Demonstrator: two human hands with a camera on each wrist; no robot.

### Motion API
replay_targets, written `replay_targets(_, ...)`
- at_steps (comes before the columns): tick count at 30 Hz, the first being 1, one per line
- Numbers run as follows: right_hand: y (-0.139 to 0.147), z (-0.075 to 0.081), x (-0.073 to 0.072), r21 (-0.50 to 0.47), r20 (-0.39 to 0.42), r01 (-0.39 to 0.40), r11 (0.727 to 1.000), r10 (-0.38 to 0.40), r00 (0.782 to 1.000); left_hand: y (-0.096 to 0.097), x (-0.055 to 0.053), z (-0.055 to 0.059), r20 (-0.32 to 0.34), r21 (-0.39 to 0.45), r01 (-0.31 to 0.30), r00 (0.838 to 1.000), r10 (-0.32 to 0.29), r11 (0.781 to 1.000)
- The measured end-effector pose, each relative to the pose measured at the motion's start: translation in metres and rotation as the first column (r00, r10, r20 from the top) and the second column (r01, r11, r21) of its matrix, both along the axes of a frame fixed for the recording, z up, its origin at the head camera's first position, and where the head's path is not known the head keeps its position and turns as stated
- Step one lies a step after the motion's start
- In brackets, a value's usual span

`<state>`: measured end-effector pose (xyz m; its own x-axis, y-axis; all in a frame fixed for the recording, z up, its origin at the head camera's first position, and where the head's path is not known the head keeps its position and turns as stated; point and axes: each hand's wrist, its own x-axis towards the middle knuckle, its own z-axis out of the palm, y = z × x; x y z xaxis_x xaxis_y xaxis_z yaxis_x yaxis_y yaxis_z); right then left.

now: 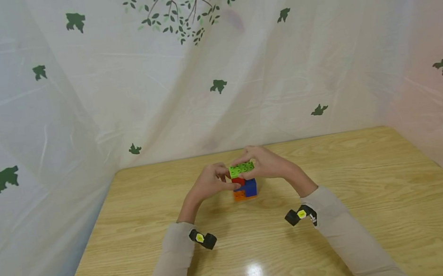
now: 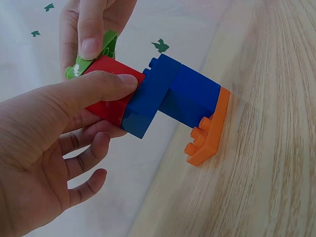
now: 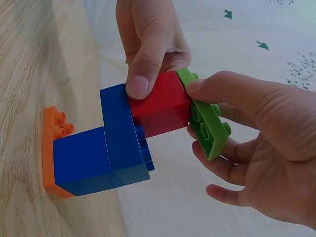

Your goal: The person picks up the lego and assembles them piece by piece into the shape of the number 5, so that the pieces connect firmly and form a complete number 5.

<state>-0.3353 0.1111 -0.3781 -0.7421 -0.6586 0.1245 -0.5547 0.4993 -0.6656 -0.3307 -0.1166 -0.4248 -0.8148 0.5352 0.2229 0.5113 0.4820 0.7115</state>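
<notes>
A stack of toy building bricks stands on the table. At its base lies a flat orange brick (image 3: 48,153) with bare studs at one end. On that sits a blue brick (image 3: 81,163), then a second blue brick (image 3: 118,111) shifted sideways, then a red brick (image 3: 160,103). My left hand (image 1: 210,181) pinches the red brick between thumb and fingers. A thin green brick (image 1: 241,169) lies across the top of the red one, jutting past one side. My right hand (image 1: 267,162) pinches this green brick; whether it is fully seated I cannot tell.
The wooden table (image 1: 136,260) spreads around the stack. Behind it hangs a pale curtain (image 1: 183,115) printed with green birds and leafy branches. A small black camera (image 1: 204,238) is strapped to the left cuff, and another camera (image 1: 299,215) to the right.
</notes>
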Motion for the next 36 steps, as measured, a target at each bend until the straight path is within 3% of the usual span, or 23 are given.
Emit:
replay_targets(12,0.0016,-0.0010,-0.0008,-0.013,0.016,-0.014,1.000,0.014,1.000,-0.0001,0.0002,-0.0011,-0.027,0.000,0.025,0.999,-0.025,1.000)
replay_targets(36,0.0041,-0.0011,-0.0003,-0.042,-0.005,-0.053,0.998,0.053,0.999,0.0010,0.0014,-0.0010,0.020,-0.001,0.010,1.000,-0.010,1.000)
